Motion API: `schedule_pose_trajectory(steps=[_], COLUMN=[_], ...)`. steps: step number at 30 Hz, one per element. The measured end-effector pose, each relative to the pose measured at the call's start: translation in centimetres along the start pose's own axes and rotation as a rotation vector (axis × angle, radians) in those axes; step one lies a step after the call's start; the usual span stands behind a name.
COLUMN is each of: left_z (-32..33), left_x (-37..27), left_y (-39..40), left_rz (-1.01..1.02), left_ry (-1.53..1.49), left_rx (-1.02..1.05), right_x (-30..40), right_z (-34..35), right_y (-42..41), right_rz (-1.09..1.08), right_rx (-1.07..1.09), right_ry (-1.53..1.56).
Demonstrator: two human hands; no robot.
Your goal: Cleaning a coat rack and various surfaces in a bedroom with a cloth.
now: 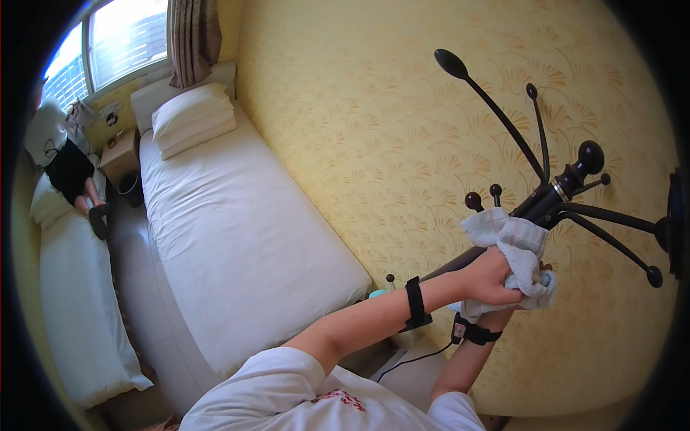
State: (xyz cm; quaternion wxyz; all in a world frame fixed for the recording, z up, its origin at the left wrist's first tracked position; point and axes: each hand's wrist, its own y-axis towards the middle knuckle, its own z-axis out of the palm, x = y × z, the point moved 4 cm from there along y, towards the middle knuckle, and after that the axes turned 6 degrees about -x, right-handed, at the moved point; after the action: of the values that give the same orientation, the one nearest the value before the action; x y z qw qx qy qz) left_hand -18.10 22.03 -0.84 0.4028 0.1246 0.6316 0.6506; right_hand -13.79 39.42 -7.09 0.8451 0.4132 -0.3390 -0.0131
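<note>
A dark coat stand (539, 202) with curved, ball-tipped hooks stands near the patterned wall, leaning across the right of the view. My left hand (490, 277) grips a white terry cloth (531, 264) against the stand's pole, just below the hooks. My right hand (512, 310) is at the lower side of the same cloth; the cloth and my left hand hide most of it, so its grip does not show. A black strap goes round each wrist, and a cable runs from a small device at the right one.
A bed (248, 237) with white bedding and pillows lies along the wall, a second bed (81, 318) farther left. Between them are a nightstand (121, 153) and a waste bin (129, 186). Another person (70, 167) is on the far bed by the window.
</note>
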Motion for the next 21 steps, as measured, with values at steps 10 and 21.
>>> schedule_pose_trajectory(steps=[10,21], left_z=[-0.2,-0.1], left_x=[-0.3,0.8], left_y=[0.1,-2.3], left_rz=[-0.023,-0.363], left_ry=[0.02,0.069], left_rx=[0.003,-0.411], right_x=[-0.4,-3.4], right_z=[0.7,0.9], right_y=[0.2,-0.9], right_rz=[-0.039,0.481], right_rx=[0.103,0.14], right_ry=[-0.096,0.495])
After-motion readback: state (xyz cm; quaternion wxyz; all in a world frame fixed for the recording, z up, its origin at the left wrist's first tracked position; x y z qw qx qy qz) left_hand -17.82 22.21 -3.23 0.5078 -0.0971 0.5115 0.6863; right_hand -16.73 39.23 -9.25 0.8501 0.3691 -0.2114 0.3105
